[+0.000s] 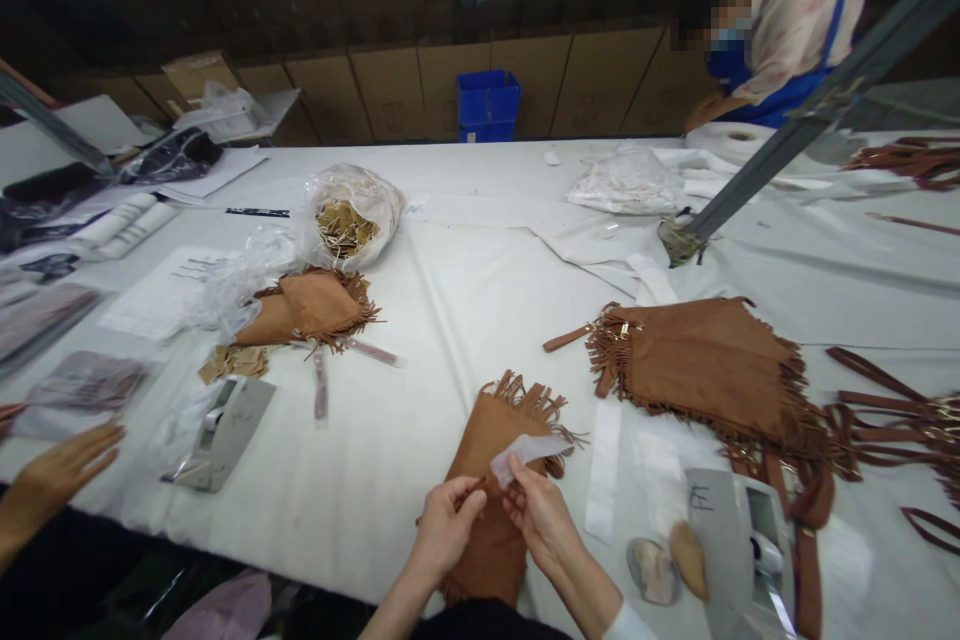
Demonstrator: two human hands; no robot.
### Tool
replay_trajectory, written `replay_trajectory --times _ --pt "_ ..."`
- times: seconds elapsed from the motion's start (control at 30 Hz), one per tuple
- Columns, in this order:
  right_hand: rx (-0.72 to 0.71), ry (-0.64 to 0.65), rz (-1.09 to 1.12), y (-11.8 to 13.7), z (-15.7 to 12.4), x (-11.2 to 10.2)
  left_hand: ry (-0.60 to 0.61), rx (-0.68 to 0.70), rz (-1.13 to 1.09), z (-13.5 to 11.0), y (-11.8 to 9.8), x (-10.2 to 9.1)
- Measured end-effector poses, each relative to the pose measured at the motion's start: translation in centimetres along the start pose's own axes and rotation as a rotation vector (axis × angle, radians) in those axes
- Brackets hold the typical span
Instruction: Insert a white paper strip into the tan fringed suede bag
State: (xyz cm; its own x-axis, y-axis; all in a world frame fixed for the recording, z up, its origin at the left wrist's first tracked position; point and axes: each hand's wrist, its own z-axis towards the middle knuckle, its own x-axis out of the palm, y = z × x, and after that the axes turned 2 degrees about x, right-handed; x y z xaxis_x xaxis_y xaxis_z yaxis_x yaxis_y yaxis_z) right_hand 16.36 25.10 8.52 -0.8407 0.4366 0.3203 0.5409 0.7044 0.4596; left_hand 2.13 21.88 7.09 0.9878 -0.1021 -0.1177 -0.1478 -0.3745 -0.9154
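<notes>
A brown fringed bag lies in front of me at the table's near edge, its fringe pointing away. Over its middle, my left hand is closed in a pinch; a small brown bit shows at its fingertips, too small to name. Beside it my right hand grips a whitish, see-through slip of thin paper or plastic between thumb and fingers, above the bag. A stack of similar brown fringed bags with small metal clasps rests to the right.
Brown straps and a grey tape dispenser lie at right. Leftward are another tape dispenser, folded fringed bags, and a plastic bag of tan pieces. A co-worker's hand is at far left; a slanted metal post stands right.
</notes>
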Motion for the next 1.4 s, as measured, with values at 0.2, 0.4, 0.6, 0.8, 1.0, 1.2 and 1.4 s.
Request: replay_trajectory --times 0.2,0.4,0.6,0.8,1.0,1.2,1.4 --pt "-0.011 0.003 -0.077 -0.2 0.0 -0.1 0.01 -0.052 -0.031 -0.1 0.8 -0.2" --pt "-0.05 0.037 -0.192 -0.5 -0.1 -0.1 0.015 -0.044 0.013 -0.5 0.3 -0.3" --pt "-0.122 0.11 -0.287 -0.9 -0.1 -0.4 -0.034 -0.037 0.022 -0.7 0.1 -0.3" --pt "-0.257 0.232 -0.471 -1.0 -0.3 -0.6 0.04 -0.022 -0.073 -0.2 0.2 -0.2" --pt "-0.366 0.169 -0.576 -0.5 0.4 -1.1 0.027 -0.024 -0.116 0.1 1.0 0.2" --pt "-0.37 0.125 -0.588 -0.2 0.6 -1.5 0.078 -0.036 -0.149 0.2 0.7 0.3" --pt "-0.53 0.16 -0.788 -0.9 0.8 -1.6 0.044 -0.043 -0.116 0.3 0.4 0.3"
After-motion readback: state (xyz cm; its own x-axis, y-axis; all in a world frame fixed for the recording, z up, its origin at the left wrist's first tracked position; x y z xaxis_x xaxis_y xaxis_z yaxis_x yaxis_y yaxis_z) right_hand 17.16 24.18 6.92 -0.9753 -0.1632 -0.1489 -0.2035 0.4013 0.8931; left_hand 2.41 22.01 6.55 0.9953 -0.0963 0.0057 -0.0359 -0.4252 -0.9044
